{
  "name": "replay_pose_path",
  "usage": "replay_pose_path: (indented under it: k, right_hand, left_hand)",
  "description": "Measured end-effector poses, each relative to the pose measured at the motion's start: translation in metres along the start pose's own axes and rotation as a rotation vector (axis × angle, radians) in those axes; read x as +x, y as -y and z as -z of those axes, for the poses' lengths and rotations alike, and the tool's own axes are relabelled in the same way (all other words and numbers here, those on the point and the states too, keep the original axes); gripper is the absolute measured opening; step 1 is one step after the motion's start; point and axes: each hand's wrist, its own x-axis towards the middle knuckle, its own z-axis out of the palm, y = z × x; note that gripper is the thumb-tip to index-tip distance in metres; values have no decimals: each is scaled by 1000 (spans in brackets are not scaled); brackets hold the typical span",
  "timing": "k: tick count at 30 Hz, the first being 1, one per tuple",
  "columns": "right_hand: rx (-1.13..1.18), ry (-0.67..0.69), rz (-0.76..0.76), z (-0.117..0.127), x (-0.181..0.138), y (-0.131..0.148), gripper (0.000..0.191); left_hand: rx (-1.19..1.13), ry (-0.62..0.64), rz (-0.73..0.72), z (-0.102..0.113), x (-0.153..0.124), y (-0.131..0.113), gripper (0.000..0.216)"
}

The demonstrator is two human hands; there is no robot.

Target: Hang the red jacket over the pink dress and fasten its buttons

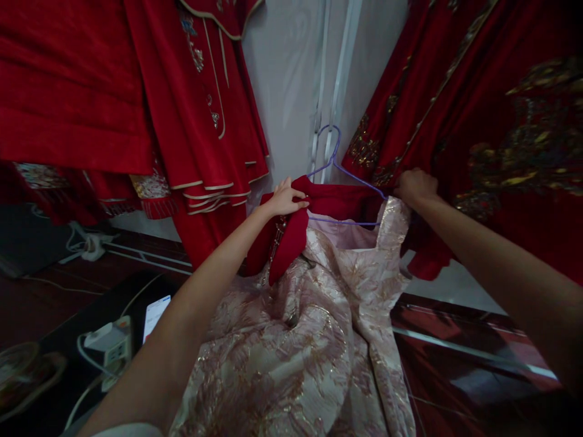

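Note:
A pale pink and gold brocade dress (291, 352) hangs before me, its right wide strap over a purple hanger (339, 159). Draped over the same hanger is a red garment (291, 246) with a beaded trim, partly covering the dress's left shoulder. My left hand (288, 199) is closed on the red garment's cloth by the hanger's left arm. At the hanger's right end, just above the dress strap, my right hand (415, 185) is closed, its fingertips turned away; what they grip is hidden.
Red embroidered garments (200, 121) hang at the left, and more with gold embroidery (514, 145) at the right. Behind stands a pale panel (286, 79) with metal strips. Low on the left lie a lit phone (155, 312), a power strip (116, 346) with cords and a bowl-like container (27, 376).

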Motion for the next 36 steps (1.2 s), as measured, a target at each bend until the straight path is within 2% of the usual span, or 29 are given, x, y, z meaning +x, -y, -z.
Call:
replay_pose_path:
  k: [3,6,9,12,14,18,20,23,25,28,30,32,34,35,36]
  right_hand:
    - [-100,-65,55,6,-6,-5,24]
    - [-119,-118,43,12,-11,-11,24]
    - [51,-164,-35,17,-11,-18,31]
    - [301,-140,-150,19,-10,-24,33]
    - [362,-162,-155,21,-13,-29,34]
    - [236,-325,104,27,-25,-41,29]
    - [184,-345,233,30,-29,-53,29]
    - [170,-283,361,32,-28,-79,45]
    - [144,-234,392,33,-27,-98,46]
    - [67,-127,392,36,-34,-118,45]
    - [68,-57,319,41,-46,-121,40]
    - [207,69,150,44,-60,-115,29]
    - [474,253,-20,43,-73,-100,21]
    - [626,336,-65,39,-78,-89,20]
    - [761,360,-74,33,-81,-76,21]
  left_hand:
    - [3,18,-4,0,1,-1,37]
    - [-4,8,-3,-2,0,-3,36]
    - [-20,-16,-17,-6,-4,-7,34]
    - [-16,-37,-32,-10,-8,-11,35]
    - [-18,-55,-36,-12,-10,-14,35]
    - [-27,-63,-37,-14,-10,-16,33]
    - [-26,-59,-41,-15,-9,-15,34]
    - [-21,-62,-64,-15,-9,-14,35]
    - [-5,-64,-71,-16,-10,-14,37]
    - [32,-67,-57,-16,-11,-16,37]
    - [51,-73,-40,-17,-13,-18,35]
    - [62,-86,-20,-18,-13,-20,34]
    - [63,-103,-7,-19,-14,-21,34]
    - [59,-113,-2,-20,-14,-22,34]
    - [55,-122,2,-21,-14,-23,34]
